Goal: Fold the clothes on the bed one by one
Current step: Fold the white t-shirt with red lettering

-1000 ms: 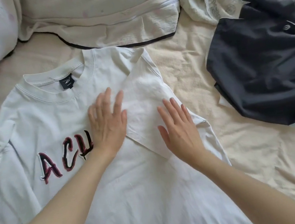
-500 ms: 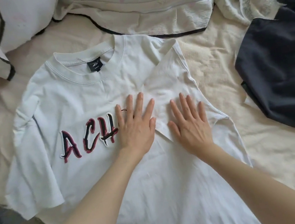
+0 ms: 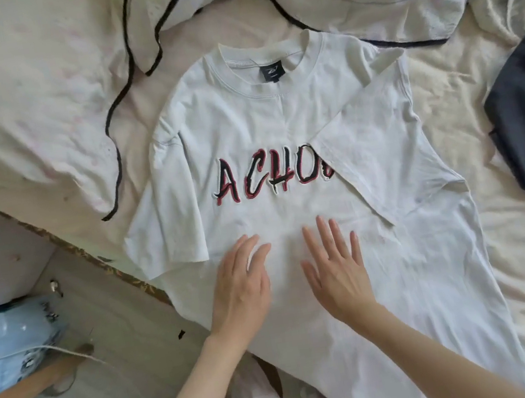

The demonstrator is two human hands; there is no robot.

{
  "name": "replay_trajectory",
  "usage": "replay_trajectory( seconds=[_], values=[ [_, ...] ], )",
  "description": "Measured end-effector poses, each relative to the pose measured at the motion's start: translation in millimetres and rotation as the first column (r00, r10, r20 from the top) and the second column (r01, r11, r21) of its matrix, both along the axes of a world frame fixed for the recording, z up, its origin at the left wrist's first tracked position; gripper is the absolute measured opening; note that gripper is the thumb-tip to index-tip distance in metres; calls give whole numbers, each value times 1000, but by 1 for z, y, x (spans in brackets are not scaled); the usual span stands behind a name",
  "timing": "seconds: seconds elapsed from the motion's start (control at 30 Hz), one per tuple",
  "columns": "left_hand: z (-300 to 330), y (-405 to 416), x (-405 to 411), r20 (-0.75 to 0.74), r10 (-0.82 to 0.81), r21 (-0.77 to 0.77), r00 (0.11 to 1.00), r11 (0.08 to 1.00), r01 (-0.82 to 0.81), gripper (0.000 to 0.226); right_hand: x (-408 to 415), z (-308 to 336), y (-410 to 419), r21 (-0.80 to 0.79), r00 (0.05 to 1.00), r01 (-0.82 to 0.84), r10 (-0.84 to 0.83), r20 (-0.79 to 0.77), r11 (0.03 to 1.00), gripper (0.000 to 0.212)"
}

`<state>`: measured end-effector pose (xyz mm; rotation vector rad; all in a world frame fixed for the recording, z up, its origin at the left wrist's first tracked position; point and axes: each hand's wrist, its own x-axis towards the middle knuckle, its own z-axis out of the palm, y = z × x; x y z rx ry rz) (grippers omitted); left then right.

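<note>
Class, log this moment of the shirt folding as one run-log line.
stage: smoothing | left hand: flat on white T-shirt | right hand: flat on shirt | right sleeve: folded in | left sleeve: unfolded

White T-shirt [image 3: 275,120]: matt cotton-like cloth, raised stitched lettering; bed sheet [image 3: 524,259] matt, creased.

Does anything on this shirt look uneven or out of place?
Yes. The white T-shirt is folded on one side only: its right sleeve lies across the chest, covering the end of the lettering, while the left sleeve is still spread out.

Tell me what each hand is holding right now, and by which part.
Nothing is held. The left hand and right hand lie flat, fingers straight, on the white T-shirt's front below the lettering.
</note>
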<state>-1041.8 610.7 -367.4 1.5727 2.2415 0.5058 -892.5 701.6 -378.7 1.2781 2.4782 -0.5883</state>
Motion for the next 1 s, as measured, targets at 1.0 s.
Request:
replay_trajectory(
  seconds=[1.0],
  values=[
    [84,136,-89,692,266,-211,671,964,-164,39,-89,54,50,-903,148,427,-989,21,45,36]
  ],
)
